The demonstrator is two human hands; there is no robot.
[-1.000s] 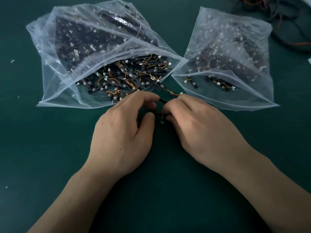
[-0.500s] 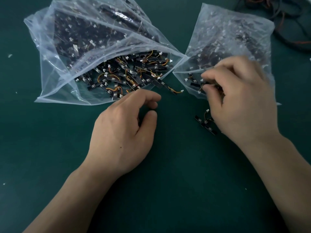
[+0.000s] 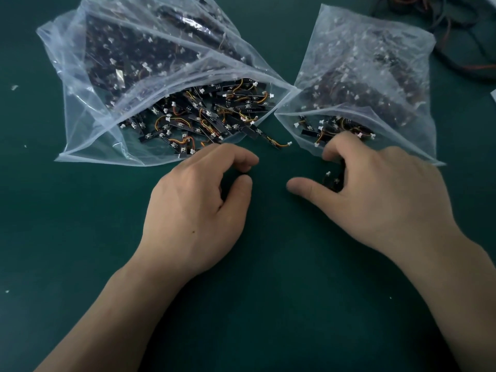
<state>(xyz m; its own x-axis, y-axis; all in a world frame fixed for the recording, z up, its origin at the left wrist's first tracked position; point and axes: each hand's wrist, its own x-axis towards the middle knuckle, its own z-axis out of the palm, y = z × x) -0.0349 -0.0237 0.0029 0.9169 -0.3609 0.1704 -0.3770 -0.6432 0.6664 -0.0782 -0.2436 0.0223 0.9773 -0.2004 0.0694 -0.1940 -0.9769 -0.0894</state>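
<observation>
Two clear plastic bags lie on the green mat with their mouths toward me. The left bag (image 3: 88, 135) is full of small black circuit boards (image 3: 204, 119) with orange wires and white connectors. The right bag (image 3: 402, 63) holds more of the same. My left hand (image 3: 198, 210) rests on the mat just below the left bag's mouth, fingers loosely curled, nothing visible in it. My right hand (image 3: 381, 194) sits at the right bag's mouth, thumb stretched left. Its fingers curl over one small black board (image 3: 332, 179) with a white connector.
One board with an orange wire (image 3: 279, 143) pokes out of the left bag onto the green mat (image 3: 268, 304). A tangle of black and red cables (image 3: 461, 30) lies at the back right. Tiny white specks dot the mat.
My right hand moved from the centre up to the right bag's mouth, then came down over the loose board on the mat. My left hand stayed in place.
</observation>
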